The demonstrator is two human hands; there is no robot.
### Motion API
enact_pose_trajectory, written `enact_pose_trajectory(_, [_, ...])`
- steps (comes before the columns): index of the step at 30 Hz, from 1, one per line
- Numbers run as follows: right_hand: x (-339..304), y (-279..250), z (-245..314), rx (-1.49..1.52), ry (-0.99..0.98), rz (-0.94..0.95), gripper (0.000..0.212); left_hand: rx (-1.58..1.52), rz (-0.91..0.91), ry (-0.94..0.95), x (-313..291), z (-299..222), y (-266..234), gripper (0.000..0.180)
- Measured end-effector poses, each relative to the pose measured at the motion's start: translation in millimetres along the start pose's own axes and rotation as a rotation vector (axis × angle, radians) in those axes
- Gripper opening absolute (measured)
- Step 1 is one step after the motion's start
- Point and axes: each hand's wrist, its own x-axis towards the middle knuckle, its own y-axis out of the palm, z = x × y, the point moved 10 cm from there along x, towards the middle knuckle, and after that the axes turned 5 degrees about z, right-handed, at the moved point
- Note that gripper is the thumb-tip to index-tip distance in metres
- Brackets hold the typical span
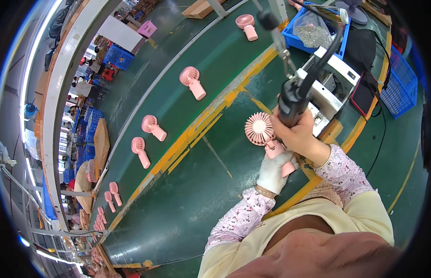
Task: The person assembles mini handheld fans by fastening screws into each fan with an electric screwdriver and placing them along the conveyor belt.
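My left hand (273,175), in a white glove, is closed around the handle of a pink handheld fan (259,129). The round slatted head of the fan faces up, and the handle slants down to the right. Bare and closed, my right hand (302,135) grips a black electric screwdriver (290,107) that hangs from a cord and a metal hook. The screwdriver is held just above the fan's handle, close to my gloved fingers. Its tip is hidden, so whether it touches the fan I cannot tell.
A green conveyor belt (171,104) on the left carries several pink fans (192,82). Beyond my right hand stands a silver metal device (333,90). Farther back, a blue bin (292,37) holds a plastic bag of small metal parts (312,34). A phone (363,95) and cables lie at the right.
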Motion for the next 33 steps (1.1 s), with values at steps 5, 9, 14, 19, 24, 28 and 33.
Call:
enact_pose_trajectory(5, [8,1,13,0.104,-0.074,0.074,0.043,-0.101,-0.055,-0.019,0,12,-14,0.026])
enact_pose_trajectory(9, [6,0,17,0.097,-0.082,0.081,0.043,-0.076,-0.035,-0.016,1,11,-12,0.029])
enact_pose_trajectory(14, [5,3,22,0.126,-0.088,0.093,0.043,-0.067,-0.023,-0.028,1,8,-7,0.022])
enact_pose_trajectory(19, [-1,7,1,0.092,0.049,0.075,0.034,1.1,0.035,0.438,-13,-42,27,0.016])
enact_pose_trajectory(24, [-7,5,-15,0.038,0.067,0.053,0.035,-0.393,-0.113,-0.116,0,14,-1,0.016])
enact_pose_trajectory(28, [-7,2,-3,-0.004,-0.071,0.049,0.033,-0.199,-0.012,-0.057,0,7,0,0.015])
enact_pose_trajectory(33, [3,0,11,0.057,-0.125,0.111,0.045,-0.043,-0.042,-0.022,-1,0,-5,0.012])
